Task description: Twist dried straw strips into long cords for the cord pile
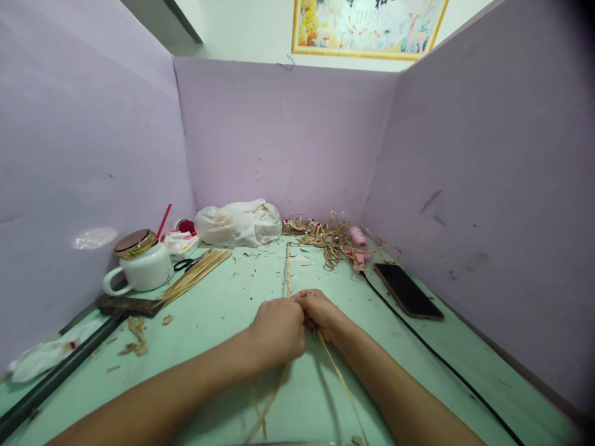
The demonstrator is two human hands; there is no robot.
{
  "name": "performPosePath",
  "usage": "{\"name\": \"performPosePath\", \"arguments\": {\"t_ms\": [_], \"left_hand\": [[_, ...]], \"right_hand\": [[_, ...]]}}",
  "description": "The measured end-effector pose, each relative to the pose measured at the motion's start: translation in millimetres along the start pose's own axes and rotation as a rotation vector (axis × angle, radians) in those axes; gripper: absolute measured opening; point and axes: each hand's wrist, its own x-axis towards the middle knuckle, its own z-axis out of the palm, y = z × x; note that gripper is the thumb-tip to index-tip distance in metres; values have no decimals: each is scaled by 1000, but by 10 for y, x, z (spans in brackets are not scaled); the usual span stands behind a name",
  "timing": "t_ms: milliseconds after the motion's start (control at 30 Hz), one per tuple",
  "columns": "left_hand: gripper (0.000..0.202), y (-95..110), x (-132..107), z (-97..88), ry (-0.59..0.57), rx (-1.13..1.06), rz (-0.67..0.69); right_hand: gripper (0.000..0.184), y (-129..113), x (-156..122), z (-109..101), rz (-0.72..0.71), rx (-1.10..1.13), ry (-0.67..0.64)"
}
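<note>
A thin braided straw cord (pixel 287 267) runs straight from my fingers toward the back of the green table. My left hand (pixel 279 328) is closed around the straw strands at its near end. Pressed against it, my right hand (pixel 318 313) pinches the same cord, fingertips together. Loose straw strands (pixel 339 375) hang down from below the right hand toward me, and others trail beneath the left hand. The exact spot where the fingers meet the strands is partly hidden by the left hand.
At left are a lidded white mug (pixel 149 269), a hammer (pixel 125 306), scissors (pixel 186 264) and a straw bundle (pixel 198 275). Behind lie a white plastic bag (pixel 239 223) and tangled braided cords (pixel 332 241). A pink glue gun (pixel 359 263), its black cable (pixel 427 347) and a phone (pixel 409 291) sit right.
</note>
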Motion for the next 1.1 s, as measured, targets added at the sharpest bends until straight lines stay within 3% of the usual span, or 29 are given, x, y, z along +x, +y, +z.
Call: {"name": "performPosePath", "arguments": {"t_ms": [67,100,133,167,233,300,333,433,600,933,1100], "left_hand": [[22,-41,114,-153,94,37,10],[20,-67,175,-225,177,-29,-41],[15,-95,233,-282,157,-132,-132],[10,-124,285,-318,99,-249,-221],[8,-187,364,-324,-124,-478,-345],[7,-249,414,-268,-321,-637,-407],[8,-277,431,-231,-365,-680,-426],[9,-341,457,-144,-311,-671,-457],[10,-340,429,-80,-198,-469,-477],[16,-384,414,-48,-253,-481,-457],[15,-333,395,-58,-152,-478,-429]], "right_hand": [[7,-23,2,-35,-3,3,-48],[9,-34,3,-54,-3,1,-79],[10,-43,4,-73,-1,-2,-114],[12,-51,5,-89,2,-5,-145],[13,-58,6,-112,-3,0,-177],[13,-59,8,-124,-5,-8,-186],[13,-58,9,-126,-7,-23,-190],[8,-46,19,-122,-82,-124,-159],[2,0,62,-111,-276,-442,8],[10,11,61,-139,-356,-666,12],[14,-32,14,-162,-403,-754,87]]}}
